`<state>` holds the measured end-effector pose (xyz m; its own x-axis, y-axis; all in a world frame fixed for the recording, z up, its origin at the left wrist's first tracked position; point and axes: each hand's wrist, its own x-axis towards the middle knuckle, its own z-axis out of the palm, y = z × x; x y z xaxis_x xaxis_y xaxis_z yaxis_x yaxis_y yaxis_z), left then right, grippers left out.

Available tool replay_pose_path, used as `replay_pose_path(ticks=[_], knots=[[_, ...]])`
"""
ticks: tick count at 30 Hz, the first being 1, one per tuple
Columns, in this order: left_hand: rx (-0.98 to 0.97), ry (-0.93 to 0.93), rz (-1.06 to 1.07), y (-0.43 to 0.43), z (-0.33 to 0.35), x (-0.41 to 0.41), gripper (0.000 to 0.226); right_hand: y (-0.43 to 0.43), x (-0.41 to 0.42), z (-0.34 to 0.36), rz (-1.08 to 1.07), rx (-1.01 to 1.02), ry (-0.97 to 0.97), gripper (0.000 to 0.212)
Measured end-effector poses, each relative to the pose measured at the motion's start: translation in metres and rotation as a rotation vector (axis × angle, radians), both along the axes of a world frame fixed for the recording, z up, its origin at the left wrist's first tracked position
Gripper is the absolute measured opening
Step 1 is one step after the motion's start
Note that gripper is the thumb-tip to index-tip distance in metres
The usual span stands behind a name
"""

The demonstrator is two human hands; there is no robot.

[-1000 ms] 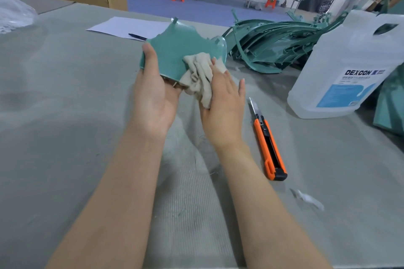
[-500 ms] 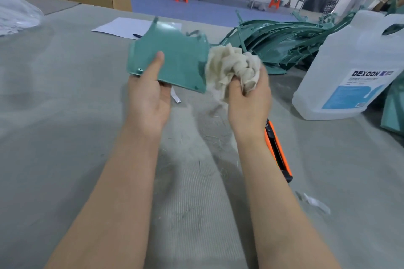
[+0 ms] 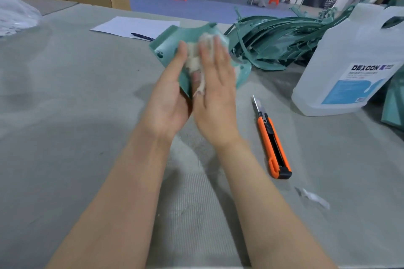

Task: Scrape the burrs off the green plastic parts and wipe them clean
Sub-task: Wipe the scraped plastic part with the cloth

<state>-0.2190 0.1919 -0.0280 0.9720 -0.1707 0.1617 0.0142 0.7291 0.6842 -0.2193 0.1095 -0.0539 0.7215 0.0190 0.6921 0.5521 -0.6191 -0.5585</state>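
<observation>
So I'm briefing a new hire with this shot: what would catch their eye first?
Probably the two bare hands at centre: the left hand holds a flat green plastic part above the grey table while the right hand presses a crumpled off-white cloth against it. Next, the orange utility knife lying to their right, blade out.

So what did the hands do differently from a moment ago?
Half a second ago the right hand held the rag bunched up beside the green part. Now it has come back over the part and presses the rag flat against it with straight fingers. The left hand still holds the part, tilted differently. The orange knife and the white jug have stayed on the table.
</observation>
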Motion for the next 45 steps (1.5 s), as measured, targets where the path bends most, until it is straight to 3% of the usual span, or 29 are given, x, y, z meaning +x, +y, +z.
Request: replay_pose_path(ticks=[2,4,10,14,19,22,25,29,33,39,45], knots=[[0.079,-0.006,0.028,-0.007,0.000,0.000,0.033,-0.015,0.006,0.004,-0.057,0.198,0.070,0.049],[0.159,-0.004,0.060,-0.013,-0.001,0.001,0.030,-0.024,0.008,0.003,-0.074,0.273,0.139,0.048],[-0.034,0.036,0.056,0.001,-0.003,0.005,0.037,0.013,-0.006,0.000,0.167,0.045,-0.029,0.052],[0.001,0.022,0.093,0.008,-0.002,0.007,0.035,-0.001,0.000,-0.001,0.038,0.034,-0.088,0.052],[0.199,-0.004,0.282,0.006,-0.008,0.010,0.021,-0.038,0.008,0.004,-0.186,0.433,0.159,0.040],[0.163,-0.008,0.328,0.009,-0.010,0.012,0.020,-0.055,0.013,0.012,-0.279,0.859,0.176,0.029],[0.092,-0.008,0.379,0.016,-0.010,0.015,0.013,-0.068,0.017,0.014,-0.292,1.138,0.306,0.017],[0.065,-0.069,0.346,0.014,-0.011,0.014,0.014,-0.054,0.017,0.013,0.017,1.160,0.575,0.022],[0.088,-0.096,0.243,0.017,-0.010,0.013,0.016,-0.044,0.017,0.013,0.232,1.297,0.601,0.020],[0.257,-0.191,0.080,0.024,-0.012,0.010,0.022,-0.060,0.015,0.012,0.139,1.400,0.623,0.029],[0.305,-0.163,-0.018,0.037,-0.011,0.006,0.024,-0.087,0.022,0.006,-0.011,1.534,0.642,0.015]])
